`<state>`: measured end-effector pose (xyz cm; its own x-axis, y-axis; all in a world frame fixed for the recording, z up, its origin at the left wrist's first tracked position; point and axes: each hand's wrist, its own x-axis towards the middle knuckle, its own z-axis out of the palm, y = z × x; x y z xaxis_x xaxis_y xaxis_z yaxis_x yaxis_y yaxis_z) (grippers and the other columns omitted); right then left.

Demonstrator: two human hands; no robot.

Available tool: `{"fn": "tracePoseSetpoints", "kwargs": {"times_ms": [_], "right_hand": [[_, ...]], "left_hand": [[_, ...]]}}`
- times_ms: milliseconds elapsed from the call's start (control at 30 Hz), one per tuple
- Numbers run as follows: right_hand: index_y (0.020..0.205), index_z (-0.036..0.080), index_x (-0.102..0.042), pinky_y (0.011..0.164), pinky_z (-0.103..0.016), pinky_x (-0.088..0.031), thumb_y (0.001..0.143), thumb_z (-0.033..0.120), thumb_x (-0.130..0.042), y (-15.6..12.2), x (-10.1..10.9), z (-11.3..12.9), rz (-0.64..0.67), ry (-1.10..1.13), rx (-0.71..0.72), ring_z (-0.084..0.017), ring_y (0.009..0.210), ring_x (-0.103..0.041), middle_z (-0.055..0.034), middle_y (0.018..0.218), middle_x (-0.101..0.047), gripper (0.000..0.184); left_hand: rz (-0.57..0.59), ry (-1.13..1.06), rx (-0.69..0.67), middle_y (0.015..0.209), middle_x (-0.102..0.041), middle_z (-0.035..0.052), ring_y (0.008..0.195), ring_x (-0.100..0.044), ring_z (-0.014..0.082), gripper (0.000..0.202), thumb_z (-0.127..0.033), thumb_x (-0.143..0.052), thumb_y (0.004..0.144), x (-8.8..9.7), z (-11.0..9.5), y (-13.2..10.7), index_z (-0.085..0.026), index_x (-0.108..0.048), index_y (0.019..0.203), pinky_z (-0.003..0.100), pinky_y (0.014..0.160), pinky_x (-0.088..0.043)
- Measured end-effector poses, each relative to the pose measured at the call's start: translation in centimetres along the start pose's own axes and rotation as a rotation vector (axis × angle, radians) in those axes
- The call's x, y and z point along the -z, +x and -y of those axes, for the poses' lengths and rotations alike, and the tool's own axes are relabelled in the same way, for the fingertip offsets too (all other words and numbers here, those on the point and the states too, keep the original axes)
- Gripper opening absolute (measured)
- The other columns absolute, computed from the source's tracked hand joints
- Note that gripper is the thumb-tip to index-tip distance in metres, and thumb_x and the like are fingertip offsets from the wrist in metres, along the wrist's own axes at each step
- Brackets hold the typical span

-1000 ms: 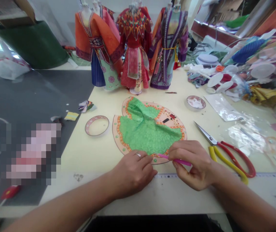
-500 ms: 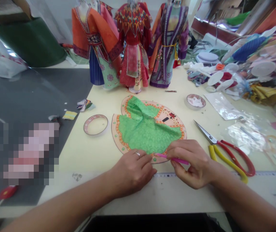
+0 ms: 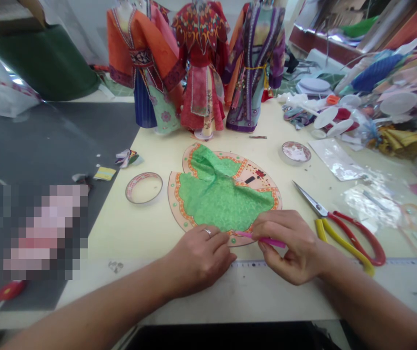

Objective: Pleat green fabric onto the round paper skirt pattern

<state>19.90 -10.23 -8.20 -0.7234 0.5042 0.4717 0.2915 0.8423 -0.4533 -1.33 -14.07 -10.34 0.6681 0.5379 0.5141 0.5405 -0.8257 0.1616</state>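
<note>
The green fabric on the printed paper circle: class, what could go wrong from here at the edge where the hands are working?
The green fabric looks loosely ruffled, and only the left hand rests near it, so it might shift on the printed paper circle.

The pink stick in the right hand sits right at the fabric's edge and could snag or crease it.

The red-and-yellow-handled scissors lie close to the right hand, so a sideways move might knock them.
</note>
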Motion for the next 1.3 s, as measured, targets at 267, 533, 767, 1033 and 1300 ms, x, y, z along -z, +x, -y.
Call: {"fn": "tracePoseSetpoints", "kwargs": {"times_ms": [267, 533, 767, 1033, 1300], "right_hand": [[0.082, 0.016, -0.052, 0.053, -0.026, -0.042, 0.068, 0.007, -0.048, 0.1, 0.0, 0.0, 0.018, 0.028, -0.002, -0.013, 0.060, -0.053, -0.0025, 0.071, -0.057, 0.017], [0.081, 0.017, -0.052, 0.053, -0.026, -0.043, 0.069, 0.008, -0.047, 0.1, 0.1, 0.1, 0.021, 0.007, -0.012, -0.014, 0.060, -0.054, -0.0024, 0.069, -0.057, 0.016], [0.081, 0.019, -0.050, 0.052, -0.025, -0.041, 0.073, 0.008, -0.046, 0.1, 0.1, 0.2, 0.019, -0.014, -0.031, -0.013, 0.059, -0.054, -0.0018, 0.067, -0.056, 0.014], [0.079, 0.018, -0.050, 0.051, -0.026, -0.038, 0.074, 0.008, -0.048, 0.0, 0.1, 0.1, -0.014, 0.017, -0.101, -0.012, 0.056, -0.050, -0.0001, 0.064, -0.053, 0.012], [0.077, 0.018, -0.050, 0.050, -0.025, -0.037, 0.074, 0.008, -0.049, 0.4, 0.4, 0.0, -0.056, 0.061, -0.145, -0.011, 0.054, -0.046, 0.0003, 0.063, -0.051, 0.010]], "left_hand": [[0.023, 0.021, 0.010, 0.083, -0.068, 0.0099, 0.072, -0.061, 0.0177, 0.015, -0.018, -0.052, 0.082, -0.1, 0.0, -0.2, -0.012, -0.058, 0.070, 0.033, 0.063, -0.054], [0.061, 0.086, 0.001, 0.096, -0.068, 0.0128, 0.075, -0.059, 0.0207, 0.015, -0.019, -0.052, 0.082, -0.3, -0.4, -0.2, -0.011, -0.059, 0.072, 0.035, 0.062, -0.052], [0.174, 0.192, -0.052, 0.100, -0.064, 0.0160, 0.076, -0.058, 0.0204, 0.021, -0.024, -0.044, 0.088, -0.3, -0.9, -0.4, -0.010, -0.057, 0.079, 0.035, 0.064, -0.049], [0.227, 0.263, -0.085, 0.098, -0.064, 0.0165, 0.081, -0.058, 0.0229, 0.026, -0.028, -0.041, 0.089, -0.4, -1.3, -0.3, -0.009, -0.058, 0.084, 0.036, 0.065, -0.047], [0.139, 0.225, -0.038, 0.094, -0.067, 0.0162, 0.076, -0.060, 0.0233, 0.026, -0.028, -0.044, 0.087, -0.5, -1.3, -0.2, -0.009, -0.060, 0.078, 0.036, 0.063, -0.050]]}}
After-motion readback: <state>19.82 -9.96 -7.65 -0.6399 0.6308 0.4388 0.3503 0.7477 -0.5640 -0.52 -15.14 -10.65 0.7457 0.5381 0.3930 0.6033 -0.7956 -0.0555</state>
